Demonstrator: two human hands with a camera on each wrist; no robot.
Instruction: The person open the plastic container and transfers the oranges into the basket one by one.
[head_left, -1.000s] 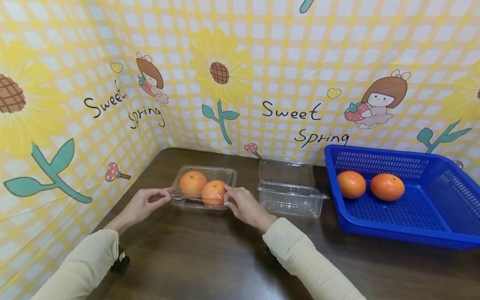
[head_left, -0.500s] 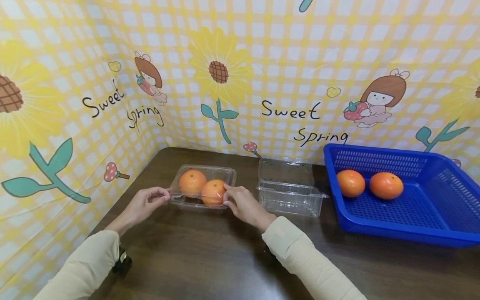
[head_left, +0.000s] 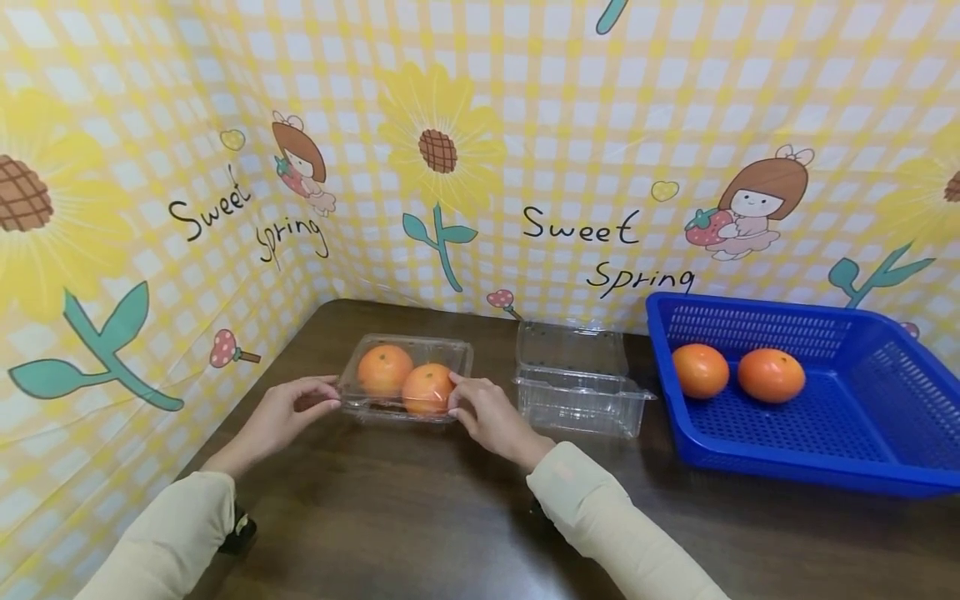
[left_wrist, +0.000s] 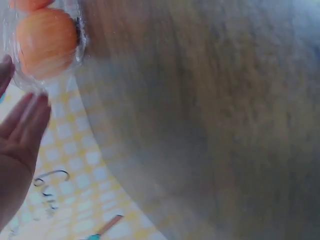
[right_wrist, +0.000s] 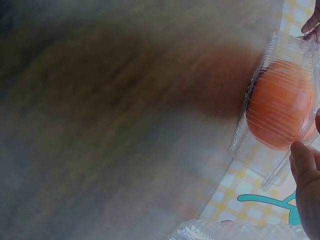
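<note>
- The clear clamshell box (head_left: pixel 438 350) I'm working on sits at 12 o'clock from me, on the dark wooden counter (head_left: pixel 405 517). Its lid lies over the fruit; I can't tell whether the rim is latched.
- My left hand (head_left: pixel 288 412) comes in at the box's 8 o'clock, fingertips at that end. From the left wrist my fingers look fairly straight, and I can't tell whether they pinch the plastic or merely touch it.
- My right hand (head_left: pixel 498 417) pinches the near rim at the box's 4 o'clock, thumb lower, a finger higher.
- Having a hand at either end probably stops such a light box from sliding or twisting under my fingers.
- The spare clamshell (head_left: pixel 581 408) stands at 3 o'clock from the one I touch, its raised lid (head_left: pixel 570 346) tipped back towards 12, likely to leave the mouth within reach.
- At 2 o'clock from me is the blue plastic basket (head_left: pixel 780 462); its walls should keep round fruit from rolling off.
- Counting: two clamshells, one basket, four oranges.
- Two are in the lidded box, a rear orange (head_left: pixel 385 369) towards its 10 o'clock and a front orange (head_left: pixel 427 389) towards 4.
- Two are in the basket, a left orange (head_left: pixel 701 371) by its 9 o'clock wall and a right orange (head_left: pixel 772 375) just beside it.
</note>
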